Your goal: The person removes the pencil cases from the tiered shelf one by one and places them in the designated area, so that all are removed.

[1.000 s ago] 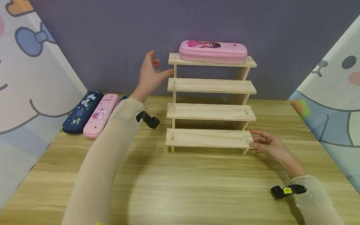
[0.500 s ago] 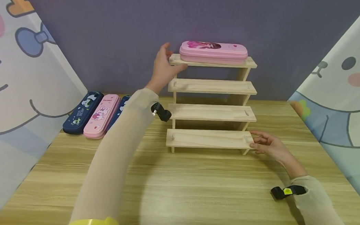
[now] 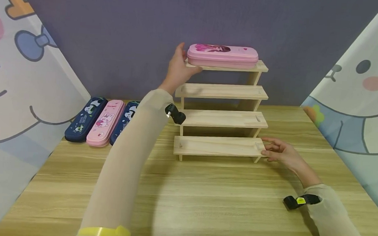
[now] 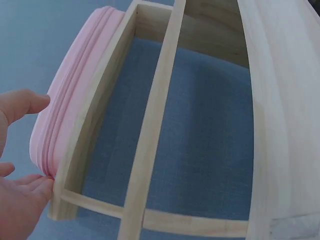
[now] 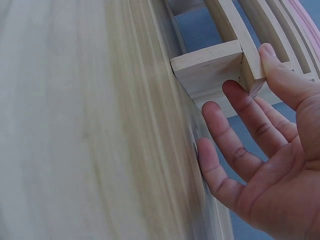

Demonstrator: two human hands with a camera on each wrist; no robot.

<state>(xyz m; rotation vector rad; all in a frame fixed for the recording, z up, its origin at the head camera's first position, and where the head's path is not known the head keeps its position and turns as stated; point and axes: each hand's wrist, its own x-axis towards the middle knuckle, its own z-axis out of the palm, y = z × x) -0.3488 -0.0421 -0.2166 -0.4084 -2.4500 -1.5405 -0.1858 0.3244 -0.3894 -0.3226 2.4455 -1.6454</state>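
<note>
A stepped wooden display shelf [image 3: 219,145] with several tiers stands on the table. On its top tier lies a pink pencil case [image 3: 225,57] with a doll picture on the lid. My left hand [image 3: 178,69] is at the left end of this case, thumb out along its front and fingers up behind. In the left wrist view, fingertips [image 4: 42,187] meet the end of the case beside the shelf's corner, while another digit overlaps its side. My right hand [image 3: 281,152] pinches the right end of the lowest tier, thumb [image 5: 277,70] above and index finger below.
Three more pencil cases lie side by side at the left: a navy panda one [image 3: 85,120], a pink rabbit one [image 3: 105,123] and another navy one [image 3: 124,117], partly behind my left sleeve. A grey wall [image 3: 132,28] rises behind; cartoon-printed panels flank the table [image 3: 223,199].
My left hand has moved right, from beside the shelf to the left end of the pink pencil case. The right hand has kept its hold on the lowest tier.
</note>
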